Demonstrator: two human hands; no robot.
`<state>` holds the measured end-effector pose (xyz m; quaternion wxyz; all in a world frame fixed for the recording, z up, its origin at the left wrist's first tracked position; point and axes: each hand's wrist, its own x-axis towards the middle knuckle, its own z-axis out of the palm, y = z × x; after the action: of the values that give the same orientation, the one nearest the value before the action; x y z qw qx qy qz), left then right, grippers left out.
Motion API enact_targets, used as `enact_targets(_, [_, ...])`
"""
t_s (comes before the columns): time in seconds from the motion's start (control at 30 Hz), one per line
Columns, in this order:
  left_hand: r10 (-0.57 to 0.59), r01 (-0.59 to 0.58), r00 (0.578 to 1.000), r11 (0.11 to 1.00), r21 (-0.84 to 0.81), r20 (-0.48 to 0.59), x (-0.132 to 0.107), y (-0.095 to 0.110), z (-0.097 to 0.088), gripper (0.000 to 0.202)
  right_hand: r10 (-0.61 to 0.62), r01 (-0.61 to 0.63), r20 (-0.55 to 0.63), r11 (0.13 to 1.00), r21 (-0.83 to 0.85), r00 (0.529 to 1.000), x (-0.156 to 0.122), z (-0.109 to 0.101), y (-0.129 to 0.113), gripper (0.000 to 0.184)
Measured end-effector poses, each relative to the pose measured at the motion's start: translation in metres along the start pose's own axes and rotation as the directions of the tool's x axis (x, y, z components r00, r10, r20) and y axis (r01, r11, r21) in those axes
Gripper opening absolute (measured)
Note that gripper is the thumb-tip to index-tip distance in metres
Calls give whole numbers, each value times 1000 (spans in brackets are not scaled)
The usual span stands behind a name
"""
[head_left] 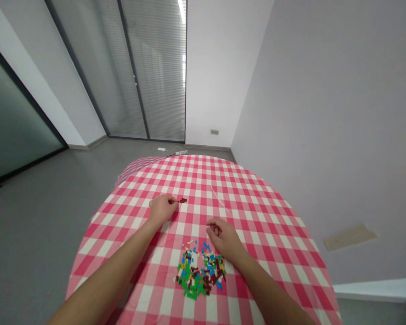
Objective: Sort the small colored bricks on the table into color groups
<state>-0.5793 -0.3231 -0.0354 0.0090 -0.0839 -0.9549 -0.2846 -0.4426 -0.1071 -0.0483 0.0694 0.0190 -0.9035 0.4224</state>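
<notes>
My left hand (163,208) is over the left-middle part of the table, its fingers closed in a pinch at a few small dark brown toy bricks (183,200). A brown bit shows at the fingertips; the fingers partly hide it. My right hand (225,238) hovers beside the far right side of a loose pile of small toy bricks (192,282). Its fingers are curled in, and whatever they may hold is too small to make out. Green, blue, brown, white and yellow bricks make up the pile, which lies between my forearms.
A red-and-white checked tablecloth (257,212) covers the rounded table. Beyond its far edge, a white power strip (181,153) with a cable lies on the grey floor. A plain wall (325,113) stands to the right, and glass panels with blinds (155,72) are ahead.
</notes>
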Motion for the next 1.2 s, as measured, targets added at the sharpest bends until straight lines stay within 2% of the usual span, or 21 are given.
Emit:
enact_targets(0.3, [31, -30, 998, 999, 31, -49, -6, 2, 4, 17, -9, 9, -5, 1000, 22, 1000, 0, 0, 0, 17])
enact_targets(0.83, [64, -64, 998, 998, 12, -23, -7, 2, 3, 19, -7, 8, -7, 1000, 25, 1000, 0, 1, 1, 18])
enact_targets(1.07, [136, -136, 991, 990, 21, 9, -8, -4, 2, 24, -4, 4, -4, 999, 33, 1000, 0, 2, 5, 18])
enact_targets(1.2, [202, -202, 978, 979, -9, 41, -21, -11, -5, 23, -21, 21, 6, 1000, 6, 1000, 0, 1, 3, 17])
